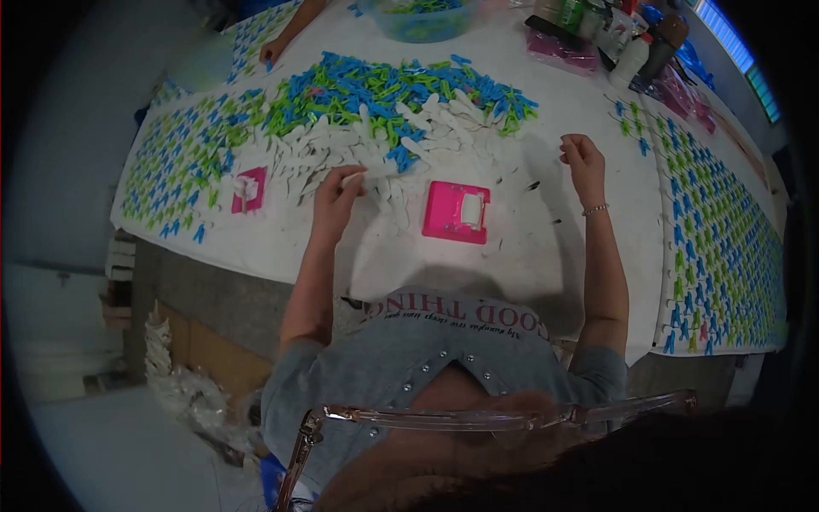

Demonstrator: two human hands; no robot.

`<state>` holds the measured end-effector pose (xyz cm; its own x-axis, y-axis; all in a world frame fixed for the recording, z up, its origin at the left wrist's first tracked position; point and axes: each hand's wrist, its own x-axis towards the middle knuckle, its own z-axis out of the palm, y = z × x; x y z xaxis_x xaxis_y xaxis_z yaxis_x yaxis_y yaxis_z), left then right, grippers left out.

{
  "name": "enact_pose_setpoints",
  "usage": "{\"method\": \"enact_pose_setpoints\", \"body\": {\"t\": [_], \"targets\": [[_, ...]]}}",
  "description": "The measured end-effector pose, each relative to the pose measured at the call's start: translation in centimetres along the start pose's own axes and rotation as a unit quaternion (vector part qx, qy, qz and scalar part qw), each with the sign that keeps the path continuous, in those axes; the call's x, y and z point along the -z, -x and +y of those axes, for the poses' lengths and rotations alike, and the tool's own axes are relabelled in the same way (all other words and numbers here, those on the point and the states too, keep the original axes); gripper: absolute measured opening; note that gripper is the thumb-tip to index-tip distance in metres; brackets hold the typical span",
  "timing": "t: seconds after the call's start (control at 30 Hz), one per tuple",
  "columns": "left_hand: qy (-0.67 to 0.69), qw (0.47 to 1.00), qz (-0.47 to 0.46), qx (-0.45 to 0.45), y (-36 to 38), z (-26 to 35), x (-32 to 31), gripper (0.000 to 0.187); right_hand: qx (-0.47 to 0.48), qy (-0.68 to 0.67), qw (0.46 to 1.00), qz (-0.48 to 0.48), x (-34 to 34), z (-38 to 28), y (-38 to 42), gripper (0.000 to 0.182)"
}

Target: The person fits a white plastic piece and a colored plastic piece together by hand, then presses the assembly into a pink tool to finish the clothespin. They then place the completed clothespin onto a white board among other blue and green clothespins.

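My left hand (335,196) is closed in a pinch on a small white flat strip (352,179), just in front of a heap of similar white strips (320,154). My right hand (585,169) is raised over the white tabletop at the right, fingers curled together; whether anything small sits in them is hidden. Between both hands lies a pink plate (439,213) carrying a white block (471,210). Behind the white strips spreads a large pile of blue and green plastic clips (367,94).
Rows of clips cover a sheet (721,230) at the right and the table's left side (171,162). A second pink plate (259,175) lies left. Another person's hand (271,53) touches the table beyond. A blue basin (418,26) and bottles (631,60) stand at the back.
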<state>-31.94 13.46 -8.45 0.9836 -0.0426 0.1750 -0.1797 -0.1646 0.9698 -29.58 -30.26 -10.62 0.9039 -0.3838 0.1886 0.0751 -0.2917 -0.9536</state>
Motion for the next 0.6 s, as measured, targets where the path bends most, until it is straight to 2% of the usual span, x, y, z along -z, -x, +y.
{"method": "enact_pose_setpoints", "body": {"t": [0.1,0.23,0.3,0.4,0.47,0.53,0.57,0.6], "targets": [[0.037,0.990,-0.136,0.006,-1.6,0.9,-2.2,0.016,0.115,0.012,0.981,-0.156,-4.2,-4.3,4.3,0.012],[0.104,0.975,-0.197,0.004,-2.5,0.9,-5.6,0.020,0.163,0.025,0.956,-0.243,-7.3,-7.6,8.3,0.014],[0.152,0.956,-0.251,-0.011,-3.0,0.1,-6.8,0.023,0.152,0.024,0.954,-0.258,-8.0,-8.1,9.2,0.014],[0.187,0.940,-0.284,-0.019,-2.8,0.1,-8.3,0.019,0.114,0.030,0.952,-0.281,-8.1,-8.0,10.0,0.015],[0.170,0.947,-0.270,-0.032,-2.6,0.2,-9.0,0.016,0.085,0.039,0.952,-0.291,-8.0,-7.4,10.5,0.016],[0.151,0.955,-0.253,-0.042,-2.5,0.2,-9.2,0.014,0.128,0.039,0.958,-0.253,-8.0,-6.5,10.8,0.017],[0.066,0.960,-0.241,-0.124,-2.5,0.2,-9.2,0.012,0.124,0.040,0.958,-0.256,-8.1,-6.2,11.0,0.017],[-0.020,0.952,-0.226,-0.204,-2.4,0.4,-9.1,0.011,0.175,0.081,0.953,-0.234,-8.1,-5.9,11.2,0.018]]}}
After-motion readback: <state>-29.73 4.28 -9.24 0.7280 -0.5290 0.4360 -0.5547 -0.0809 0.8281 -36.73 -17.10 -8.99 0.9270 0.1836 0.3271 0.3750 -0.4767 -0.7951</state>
